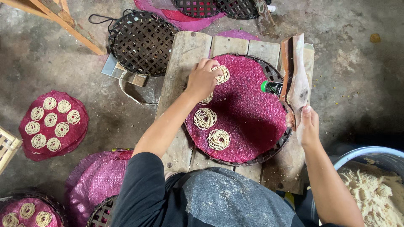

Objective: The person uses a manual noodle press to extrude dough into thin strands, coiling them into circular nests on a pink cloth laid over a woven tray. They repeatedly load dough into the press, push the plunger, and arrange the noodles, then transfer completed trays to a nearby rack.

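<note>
My left hand [203,79] rests on a small coil of pale noodle strands [223,74] at the far left edge of a round magenta woven mat [248,109]. The mat lies on a dark woven basket tray [275,149] on a low wooden plank table [185,54]. Three more noodle coils lie along the mat's left side, among them one [205,118] and one nearer me [219,139]. My right hand [308,126] grips the lower end of a pinkish wooden press tool [294,77], held upright over the tray's right rim.
A green-capped dark bottle [271,87] lies by the tool. A tub of pale dough [374,185] stands at bottom right. Empty dark baskets [141,42] lie behind the table. A magenta mat with several coils [52,124] lies on the concrete floor at left.
</note>
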`<state>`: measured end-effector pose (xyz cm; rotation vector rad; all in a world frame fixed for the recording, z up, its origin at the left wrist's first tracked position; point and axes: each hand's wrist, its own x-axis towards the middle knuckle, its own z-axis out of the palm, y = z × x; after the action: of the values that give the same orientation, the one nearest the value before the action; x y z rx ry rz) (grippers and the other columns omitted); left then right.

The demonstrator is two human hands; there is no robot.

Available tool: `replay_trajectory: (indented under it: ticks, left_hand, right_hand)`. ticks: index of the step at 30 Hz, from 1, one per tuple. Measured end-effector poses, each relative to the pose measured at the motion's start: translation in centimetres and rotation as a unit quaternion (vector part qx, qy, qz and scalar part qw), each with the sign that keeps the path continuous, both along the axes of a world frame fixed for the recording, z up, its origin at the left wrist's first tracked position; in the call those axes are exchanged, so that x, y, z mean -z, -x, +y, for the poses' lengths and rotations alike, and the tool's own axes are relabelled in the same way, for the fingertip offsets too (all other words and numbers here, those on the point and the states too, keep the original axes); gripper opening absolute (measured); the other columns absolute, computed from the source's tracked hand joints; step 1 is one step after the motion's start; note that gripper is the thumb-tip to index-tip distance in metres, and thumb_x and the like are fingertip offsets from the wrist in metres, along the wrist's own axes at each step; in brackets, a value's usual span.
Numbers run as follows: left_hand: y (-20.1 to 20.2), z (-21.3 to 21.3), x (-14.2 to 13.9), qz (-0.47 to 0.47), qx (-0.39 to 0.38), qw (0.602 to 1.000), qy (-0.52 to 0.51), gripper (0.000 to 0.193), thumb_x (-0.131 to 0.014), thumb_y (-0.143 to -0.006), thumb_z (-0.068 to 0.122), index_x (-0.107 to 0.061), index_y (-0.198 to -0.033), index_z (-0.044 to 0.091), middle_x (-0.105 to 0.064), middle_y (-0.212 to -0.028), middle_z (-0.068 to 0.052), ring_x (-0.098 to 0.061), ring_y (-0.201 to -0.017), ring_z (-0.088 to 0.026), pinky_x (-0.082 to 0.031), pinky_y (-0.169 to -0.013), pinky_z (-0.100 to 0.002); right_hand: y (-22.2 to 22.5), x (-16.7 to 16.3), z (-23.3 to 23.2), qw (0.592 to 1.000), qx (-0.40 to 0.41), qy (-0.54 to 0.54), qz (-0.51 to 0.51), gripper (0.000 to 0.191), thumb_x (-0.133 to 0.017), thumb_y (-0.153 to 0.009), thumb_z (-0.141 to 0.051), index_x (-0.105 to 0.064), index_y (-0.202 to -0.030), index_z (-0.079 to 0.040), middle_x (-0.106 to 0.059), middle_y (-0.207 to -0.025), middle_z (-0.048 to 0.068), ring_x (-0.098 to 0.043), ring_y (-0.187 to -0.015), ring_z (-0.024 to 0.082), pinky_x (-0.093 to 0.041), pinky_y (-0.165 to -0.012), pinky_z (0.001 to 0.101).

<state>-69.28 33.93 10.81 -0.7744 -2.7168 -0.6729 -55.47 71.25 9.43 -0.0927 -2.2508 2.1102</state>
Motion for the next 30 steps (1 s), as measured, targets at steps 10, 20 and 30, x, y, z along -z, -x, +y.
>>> replay_trajectory:
  ticks: [10, 20, 30]
  left_hand:
    - [-10.5, -7.1, -1.8, -0.077, -0.194, 0.973, -0.094, 0.049, -0.064, -0.098, 0.022, -0.052, -0.141, 0.003, -0.048, -0.141, -0.019, -0.05, -0.133, -0.039, -0.041, -0.113, -0.048]
    - [-18.0, -5.4, 1.2, -0.161, -0.279, 0.947, -0.009, 0.064, -0.067, -0.087, 0.03, -0.05, -0.142, 0.002, -0.054, -0.129, -0.018, -0.062, -0.111, -0.035, -0.052, -0.092, -0.052]
    - [-6.0, -3.4, -1.6, -0.061, -0.173, 0.981, 0.064, 0.071, -0.06, -0.085, -0.007, -0.048, -0.153, 0.009, -0.052, -0.144, -0.013, -0.062, -0.114, -0.033, -0.055, -0.095, -0.047]
  right_hand:
    - [1.4, 0.6, 1.2, 0.998, 0.023, 0.05, 0.034, 0.081, -0.048, -0.1, -0.077, -0.057, -0.115, 0.002, -0.054, -0.078, 0.005, -0.054, -0.067, 0.015, -0.039, -0.057, 0.0285]
    - [1.6, 0.5, 0.5, 0.988, -0.019, 0.117, 0.095, 0.084, -0.064, -0.09, -0.078, -0.053, -0.118, 0.0, -0.052, -0.077, 0.006, -0.054, -0.065, 0.02, -0.042, -0.059, 0.0322]
    - [-0.8, -0.5, 0.1, 0.989, -0.042, 0.082, 0.114, 0.066, -0.063, -0.103, -0.059, -0.055, -0.123, 0.004, -0.063, -0.087, 0.012, -0.06, -0.07, 0.022, -0.049, -0.064, 0.0347]
